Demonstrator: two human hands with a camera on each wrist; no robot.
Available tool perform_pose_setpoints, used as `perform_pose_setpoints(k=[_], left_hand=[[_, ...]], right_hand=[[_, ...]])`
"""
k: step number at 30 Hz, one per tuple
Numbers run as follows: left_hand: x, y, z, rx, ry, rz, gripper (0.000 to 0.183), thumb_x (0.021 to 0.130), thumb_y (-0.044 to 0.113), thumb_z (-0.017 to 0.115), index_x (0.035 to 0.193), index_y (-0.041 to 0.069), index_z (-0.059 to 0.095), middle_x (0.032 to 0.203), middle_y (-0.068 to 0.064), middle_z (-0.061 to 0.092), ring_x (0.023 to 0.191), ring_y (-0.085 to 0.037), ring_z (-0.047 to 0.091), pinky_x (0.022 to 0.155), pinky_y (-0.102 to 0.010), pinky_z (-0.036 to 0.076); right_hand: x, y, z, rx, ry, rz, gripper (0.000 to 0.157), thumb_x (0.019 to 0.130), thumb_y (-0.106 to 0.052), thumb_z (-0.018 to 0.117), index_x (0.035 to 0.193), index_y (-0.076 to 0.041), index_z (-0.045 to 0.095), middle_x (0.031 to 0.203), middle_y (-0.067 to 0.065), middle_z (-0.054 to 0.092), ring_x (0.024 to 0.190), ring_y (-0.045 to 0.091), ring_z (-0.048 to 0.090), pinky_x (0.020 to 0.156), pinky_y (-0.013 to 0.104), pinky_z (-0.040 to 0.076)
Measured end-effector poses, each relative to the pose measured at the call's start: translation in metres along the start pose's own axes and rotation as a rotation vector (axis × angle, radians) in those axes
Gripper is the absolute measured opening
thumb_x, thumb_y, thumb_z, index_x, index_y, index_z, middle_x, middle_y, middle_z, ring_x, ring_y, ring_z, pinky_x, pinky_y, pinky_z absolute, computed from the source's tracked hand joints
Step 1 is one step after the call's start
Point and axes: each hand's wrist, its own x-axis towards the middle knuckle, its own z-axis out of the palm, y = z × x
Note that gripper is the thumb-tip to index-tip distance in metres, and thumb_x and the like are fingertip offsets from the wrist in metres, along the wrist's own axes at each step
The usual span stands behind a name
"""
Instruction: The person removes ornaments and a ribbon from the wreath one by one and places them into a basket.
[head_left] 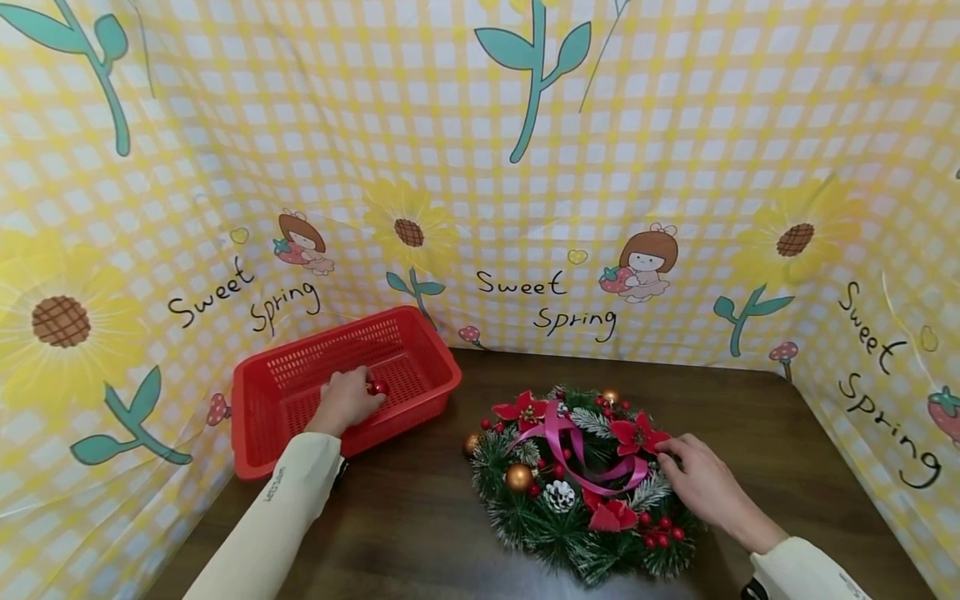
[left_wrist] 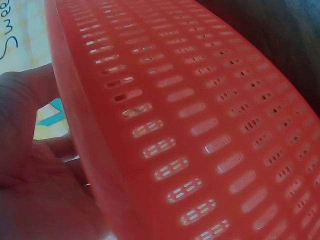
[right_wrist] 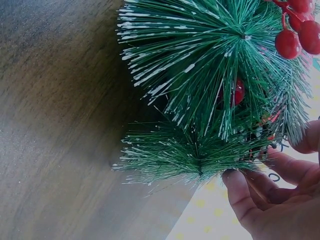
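My left hand [head_left: 347, 402] reaches over the near wall into a red plastic basket [head_left: 255, 417], and its fingertips pinch a shiny red ball ornament [head_left: 378, 388]. In the left wrist view, the basket's slotted wall [left_wrist: 165, 120] hides most of that hand [left_wrist: 45, 185] and the ornament. A green Christmas wreath [head_left: 547, 533] lies on the table, trimmed with a pink ribbon [head_left: 555, 427], red poinsettias, berries, gold balls and a frosted pinecone [head_left: 558, 497]. My right hand [head_left: 705, 483] grips the wreath's right edge; in the right wrist view its fingers [right_wrist: 240, 197] curl at the pine needles.
A dark brown wooden table [head_left: 405, 533] carries the basket at left and the wreath right of centre. Yellow-checked cloth [head_left: 450, 133] with flower and girl prints stands round the back and sides.
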Motion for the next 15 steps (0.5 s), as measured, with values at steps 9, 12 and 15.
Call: perform_pose_setpoints(k=[9, 12, 15], left_hand=[[0.0068, -0.0029, 0.002, 0.036, -0.17, -0.081, 0.022, 0.086, 0.025, 0.066, 0.081, 0.007, 0.054, 0.074, -0.009, 0.053, 0.071, -0.026, 0.048, 0.076, -0.048, 0.033], [0.0091, -0.0022, 0.0028, 0.05, -0.216, -0.104, 0.021, 0.086, 0.023, 0.066, 0.077, 0.007, 0.056, 0.072, -0.009, 0.054, 0.071, -0.026, 0.049, 0.079, -0.052, 0.034], [0.0105, -0.0017, 0.0027, 0.057, -0.242, -0.116, 0.02, 0.087, 0.022, 0.065, 0.075, 0.007, 0.057, 0.072, -0.01, 0.056, 0.072, -0.027, 0.051, 0.082, -0.057, 0.034]], right_hand=[[-0.0003, 0.0016, 0.0009, -0.004, 0.009, -0.004, 0.028, 0.095, -0.016, 0.053, 0.115, 0.0, 0.063, 0.1, 0.006, 0.056, 0.076, 0.016, 0.048, 0.064, 0.036, 0.039], [-0.0003, 0.0024, 0.0015, -0.007, 0.011, -0.008, 0.028, 0.095, -0.016, 0.053, 0.115, 0.0, 0.063, 0.101, 0.006, 0.056, 0.079, 0.017, 0.049, 0.065, 0.036, 0.04], [-0.0005, 0.0032, 0.002, -0.013, 0.016, -0.017, 0.027, 0.095, -0.016, 0.053, 0.115, 0.0, 0.063, 0.101, 0.007, 0.057, 0.083, 0.018, 0.052, 0.068, 0.038, 0.042]])
